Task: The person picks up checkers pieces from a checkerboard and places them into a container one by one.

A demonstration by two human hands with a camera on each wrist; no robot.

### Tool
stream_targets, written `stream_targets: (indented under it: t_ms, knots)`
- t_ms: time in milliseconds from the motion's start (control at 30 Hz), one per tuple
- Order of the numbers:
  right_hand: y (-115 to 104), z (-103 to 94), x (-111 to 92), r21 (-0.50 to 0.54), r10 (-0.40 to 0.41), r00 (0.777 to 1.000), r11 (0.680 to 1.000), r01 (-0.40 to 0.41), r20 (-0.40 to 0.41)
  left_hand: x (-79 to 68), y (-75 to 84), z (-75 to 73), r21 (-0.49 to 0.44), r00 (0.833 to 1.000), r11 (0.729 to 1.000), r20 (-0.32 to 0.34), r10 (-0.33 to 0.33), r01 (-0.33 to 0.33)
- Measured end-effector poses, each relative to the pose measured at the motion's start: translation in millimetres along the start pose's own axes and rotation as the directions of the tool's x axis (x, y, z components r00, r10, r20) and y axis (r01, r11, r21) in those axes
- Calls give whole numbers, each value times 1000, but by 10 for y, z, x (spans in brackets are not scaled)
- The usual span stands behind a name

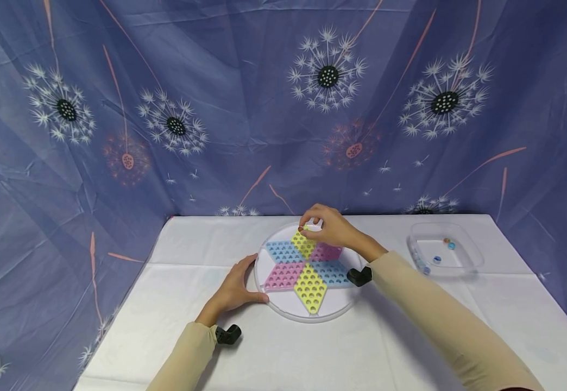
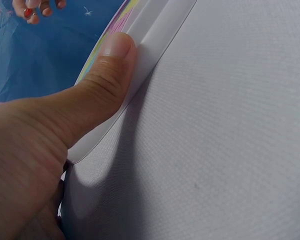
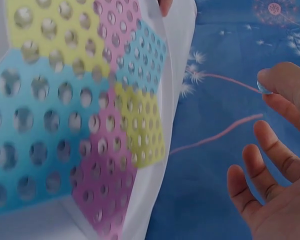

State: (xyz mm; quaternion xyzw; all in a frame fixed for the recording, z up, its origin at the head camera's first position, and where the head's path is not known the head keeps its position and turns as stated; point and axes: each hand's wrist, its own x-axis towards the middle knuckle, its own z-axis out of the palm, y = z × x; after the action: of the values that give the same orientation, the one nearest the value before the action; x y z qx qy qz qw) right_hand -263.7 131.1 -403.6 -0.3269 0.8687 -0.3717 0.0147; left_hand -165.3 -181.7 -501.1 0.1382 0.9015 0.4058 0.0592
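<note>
A round white Chinese checkers board lies on the table, its star of pierced yellow, pink and blue diamonds facing up. My left hand is spread against the board's left edge, and its straight thumb touches the rim. Between the thumb and index finger of my right hand is a small red marble, held over the far yellow point. In the right wrist view that hand's other fingers spread loosely. A pale blue, shiny spot shows at the pinching fingertips there.
A clear plastic tub stands on the white-covered table to the right. In it lie several marbles, among them a light blue one and an orange one. A blue dandelion-print cloth hangs behind.
</note>
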Motion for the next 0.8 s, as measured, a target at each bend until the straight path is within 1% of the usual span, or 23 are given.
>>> stream_targets:
  t_ms: [67,367,600,800]
  knots:
    - [21,-50,-28,-2,10,1000,1000,-10,-9,1,0,-1,-2,1000,1000,9,-12,12]
    - [183,-286,-166,-47,43,997,998,-45,-58,1,-2,5,-12,1000,1000,-6,-3,3]
    - [279,-474,-331,-74,53,994,995,-60,-94,-7,20,10,-5,1000,1000,-4,-11,11]
    - [411,-609,-483,-80,91,989,992,-101,-120,-14,39,8,-15,1000,1000,-18,8,-8]
